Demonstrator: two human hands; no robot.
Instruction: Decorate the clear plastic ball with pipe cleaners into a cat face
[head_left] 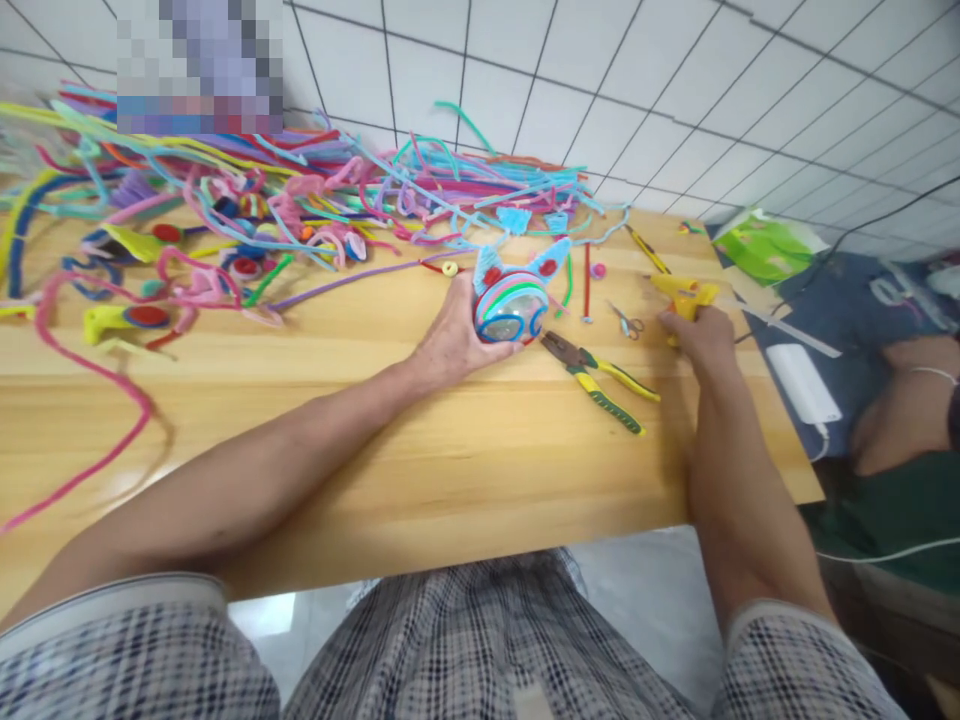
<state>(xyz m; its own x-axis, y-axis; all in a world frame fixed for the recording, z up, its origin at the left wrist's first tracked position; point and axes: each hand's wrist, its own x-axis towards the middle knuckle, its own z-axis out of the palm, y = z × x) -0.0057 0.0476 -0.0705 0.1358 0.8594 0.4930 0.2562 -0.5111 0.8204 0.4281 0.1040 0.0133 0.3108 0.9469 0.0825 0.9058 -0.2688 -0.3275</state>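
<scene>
My left hand (454, 340) is closed around a small round craft piece (514, 300) wound with blue, pink and green pipe cleaners, with two light-blue ears and red dots on top. It rests on the wooden table (465, 450). My right hand (701, 335) grips a yellow glue gun (686, 293) near the table's right edge. Between the hands lie yellow-handled pliers (600, 380) and small scissors (626, 322).
A big heap of coloured pipe cleaners (247, 200) covers the table's back left. A long pink one (97, 400) trails toward the front left. Right of the table sit a white power adapter (802, 385), a green packet (761, 245) and another person's arm (900, 410).
</scene>
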